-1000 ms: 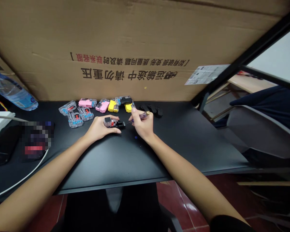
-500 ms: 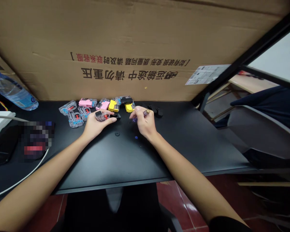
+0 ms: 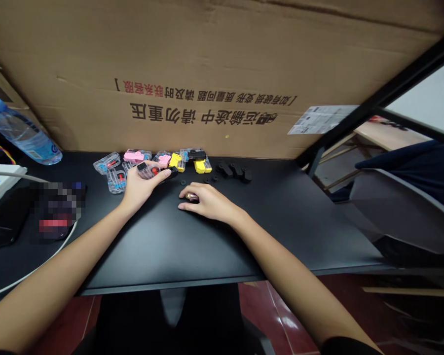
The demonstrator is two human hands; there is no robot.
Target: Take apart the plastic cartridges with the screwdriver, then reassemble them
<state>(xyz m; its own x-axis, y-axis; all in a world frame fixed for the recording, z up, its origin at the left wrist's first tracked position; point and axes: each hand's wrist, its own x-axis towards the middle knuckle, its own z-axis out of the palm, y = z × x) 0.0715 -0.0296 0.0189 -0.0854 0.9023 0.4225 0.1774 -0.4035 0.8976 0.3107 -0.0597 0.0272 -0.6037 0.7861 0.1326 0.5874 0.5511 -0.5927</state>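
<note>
Cardboard panel (image 3: 207,49), printed upside down in Chinese: black "运输途中 请勿重压"; above it, partly red, "如有破损 变形 质量问题 请及时联系客服".

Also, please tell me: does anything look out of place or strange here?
The lettering on the cardboard at the back of the desk is upside down, as if the sheet was inverted. Nothing looks spilled.

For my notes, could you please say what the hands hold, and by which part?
Left hand: clear device, by its sides, thumb near the black end. Right hand: gold-ended tool; exact hold hidden.
</note>
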